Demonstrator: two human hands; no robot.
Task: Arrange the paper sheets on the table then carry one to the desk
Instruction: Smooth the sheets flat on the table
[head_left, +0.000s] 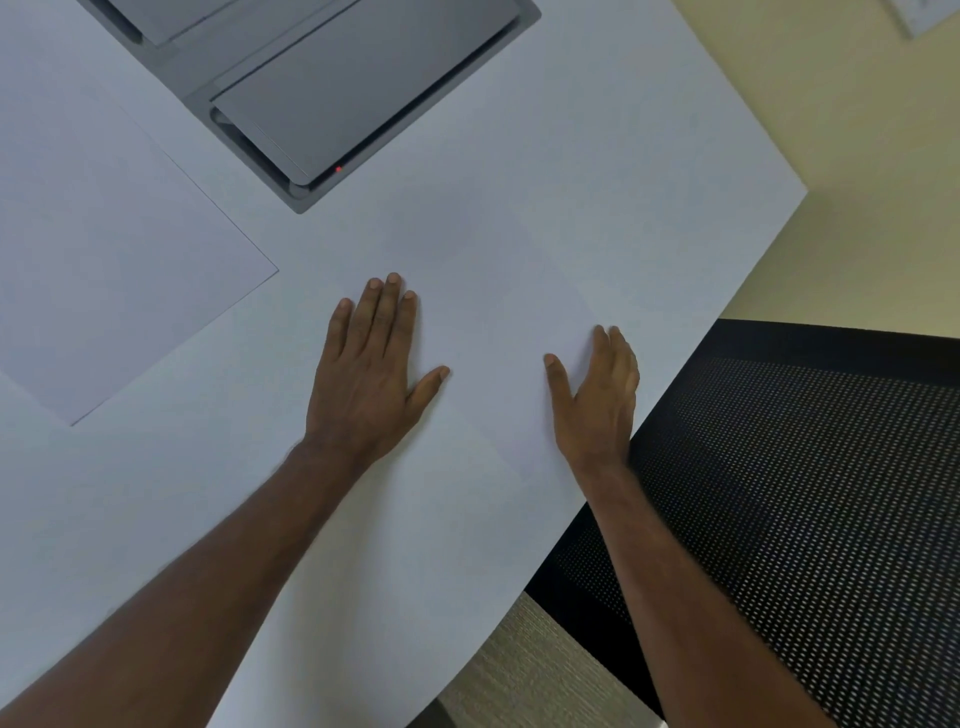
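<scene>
A white paper sheet (493, 332) lies on the white table (597, 156), its edges faint against the top. My left hand (371, 374) rests flat on it with the fingers spread. My right hand (597, 395) presses its right side near the table's edge, fingers open. Neither hand grips anything. A second paper sheet (109, 260) lies flat at the left, apart from both hands.
A grey recessed cable box (322, 98) with hinged lids and a small red light sits in the table at the top. A black mesh chair (779, 493) stands just past the table's right edge. Beige floor shows beyond.
</scene>
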